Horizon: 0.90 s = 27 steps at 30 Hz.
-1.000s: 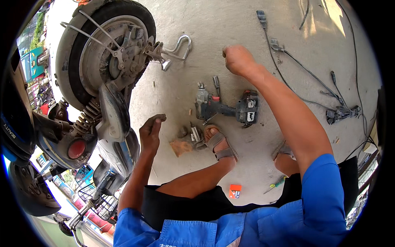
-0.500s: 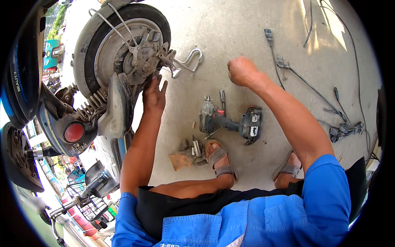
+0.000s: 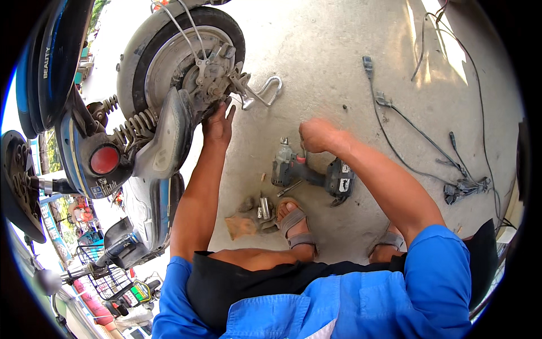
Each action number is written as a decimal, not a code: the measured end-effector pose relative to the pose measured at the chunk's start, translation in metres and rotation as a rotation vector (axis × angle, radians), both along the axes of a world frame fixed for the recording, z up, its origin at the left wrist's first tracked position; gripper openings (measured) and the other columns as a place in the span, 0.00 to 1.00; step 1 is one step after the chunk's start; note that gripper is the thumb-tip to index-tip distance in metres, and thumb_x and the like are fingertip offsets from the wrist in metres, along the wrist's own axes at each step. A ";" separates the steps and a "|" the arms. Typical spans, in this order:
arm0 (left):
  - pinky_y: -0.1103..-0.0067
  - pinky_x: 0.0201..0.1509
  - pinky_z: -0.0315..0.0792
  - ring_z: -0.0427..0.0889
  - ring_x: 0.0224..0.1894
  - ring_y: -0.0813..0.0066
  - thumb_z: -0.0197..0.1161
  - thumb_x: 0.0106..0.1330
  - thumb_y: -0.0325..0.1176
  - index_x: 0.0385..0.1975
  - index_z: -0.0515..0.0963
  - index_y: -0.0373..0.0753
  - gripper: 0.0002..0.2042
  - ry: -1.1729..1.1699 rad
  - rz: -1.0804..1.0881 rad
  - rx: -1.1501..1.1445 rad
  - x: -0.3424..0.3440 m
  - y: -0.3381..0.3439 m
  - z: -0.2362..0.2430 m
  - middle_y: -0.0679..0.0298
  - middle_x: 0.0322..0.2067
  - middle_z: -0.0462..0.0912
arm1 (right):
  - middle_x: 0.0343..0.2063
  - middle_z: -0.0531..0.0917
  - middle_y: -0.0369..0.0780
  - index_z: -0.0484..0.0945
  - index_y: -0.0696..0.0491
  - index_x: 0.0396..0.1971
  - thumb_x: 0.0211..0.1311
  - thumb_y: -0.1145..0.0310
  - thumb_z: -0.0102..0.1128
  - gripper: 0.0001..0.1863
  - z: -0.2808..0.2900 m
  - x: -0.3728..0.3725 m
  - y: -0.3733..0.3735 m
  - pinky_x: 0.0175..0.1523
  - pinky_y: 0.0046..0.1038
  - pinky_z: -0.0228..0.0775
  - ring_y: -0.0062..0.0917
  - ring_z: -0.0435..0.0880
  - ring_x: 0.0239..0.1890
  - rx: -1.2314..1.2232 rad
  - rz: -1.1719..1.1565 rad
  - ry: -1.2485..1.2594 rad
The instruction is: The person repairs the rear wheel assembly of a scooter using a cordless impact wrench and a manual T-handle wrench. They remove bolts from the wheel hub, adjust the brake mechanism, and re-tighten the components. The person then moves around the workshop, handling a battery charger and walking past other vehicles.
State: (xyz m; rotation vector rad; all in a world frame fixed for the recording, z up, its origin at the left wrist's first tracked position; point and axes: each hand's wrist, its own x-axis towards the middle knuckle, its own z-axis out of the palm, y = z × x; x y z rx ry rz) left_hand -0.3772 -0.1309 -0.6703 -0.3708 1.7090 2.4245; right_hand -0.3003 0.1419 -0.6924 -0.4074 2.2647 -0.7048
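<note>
An electric scooter lies tipped with its rear wheel (image 3: 189, 73) at upper left. My left hand (image 3: 217, 125) reaches up against the dark parts below the wheel's hub; one finger is stretched out apart, the other fingertips are partly hidden. My right hand (image 3: 319, 134), smeared by motion, is closed just above a cordless impact wrench (image 3: 310, 175) on the floor. It covers most of a metal socket lying beside the wrench; what its fingers hold, if anything, is hidden. A small dark piece (image 3: 345, 106) lies on the concrete beyond that hand.
Loose metal sockets (image 3: 264, 208) and a brown scrap (image 3: 241, 227) lie by my left sandal (image 3: 296, 226). A bent metal stand (image 3: 270, 90) juts from the hub. Black cables with plugs (image 3: 466, 189) trail over the concrete floor at right. More parked vehicles appear at lower left.
My right hand has moved nearer and slightly left, down to the socket by the impact wrench. The small dark piece beyond it now shows. My left hand stays by the hub; the view has shifted slightly.
</note>
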 end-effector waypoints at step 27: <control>0.64 0.60 0.67 0.74 0.43 0.68 0.54 0.60 0.16 0.47 0.70 0.37 0.15 0.103 0.194 0.109 -0.008 0.019 -0.002 0.62 0.40 0.75 | 0.41 0.79 0.49 0.80 0.56 0.40 0.39 0.57 0.71 0.26 0.042 0.008 0.062 0.49 0.33 0.72 0.39 0.79 0.45 0.247 -0.299 0.118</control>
